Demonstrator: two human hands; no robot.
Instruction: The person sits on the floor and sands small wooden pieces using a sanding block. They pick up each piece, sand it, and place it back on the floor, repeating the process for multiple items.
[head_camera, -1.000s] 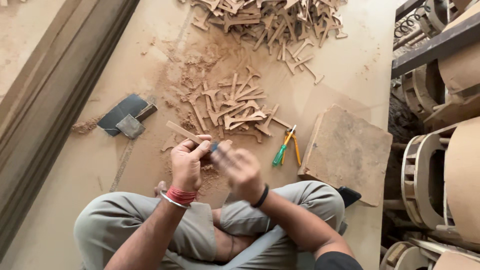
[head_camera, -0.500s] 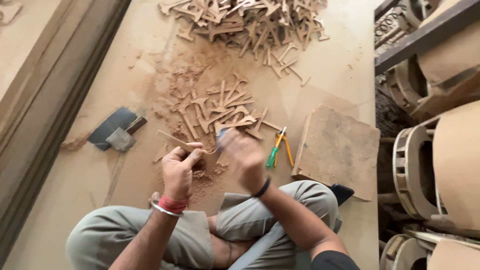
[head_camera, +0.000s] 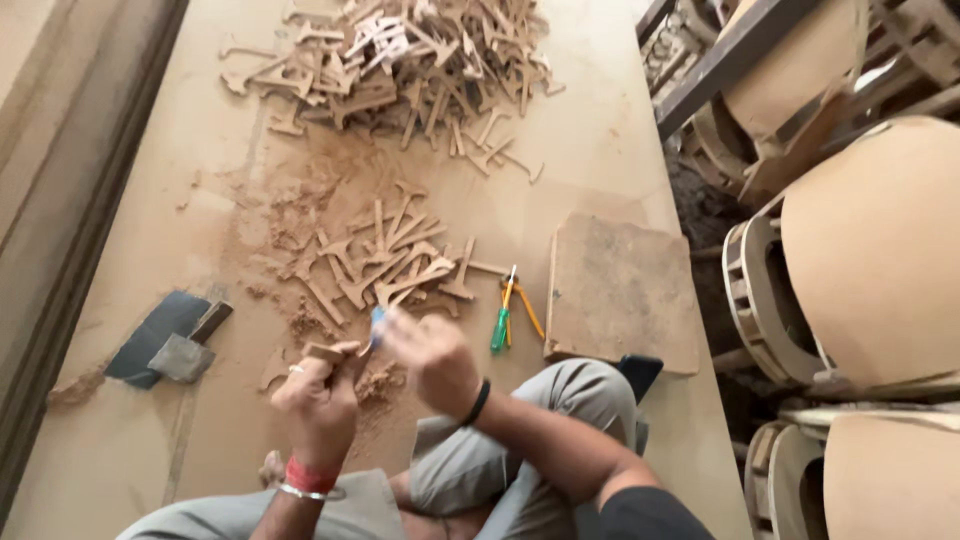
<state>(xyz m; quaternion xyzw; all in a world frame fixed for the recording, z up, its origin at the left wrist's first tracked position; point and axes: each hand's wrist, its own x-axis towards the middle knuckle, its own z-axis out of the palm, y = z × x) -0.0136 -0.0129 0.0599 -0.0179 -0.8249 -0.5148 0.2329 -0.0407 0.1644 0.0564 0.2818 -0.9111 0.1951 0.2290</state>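
Seemingly wooden piece (head_camera: 328, 352) between left fingers (head_camera: 318, 375), blurred

A woodworking shop; heaps of cut wooden pieces (head_camera: 400, 60) and sawdust (head_camera: 300, 200) cover the board floor (head_camera: 200, 430); curved wooden frames (head_camera: 780, 300) stacked alongside; pliers (head_camera: 510, 310) lying nearby.

No packages, labels, signs or screens appear on this workshop floor. Only bare, unmarked wood and tools lie in view.
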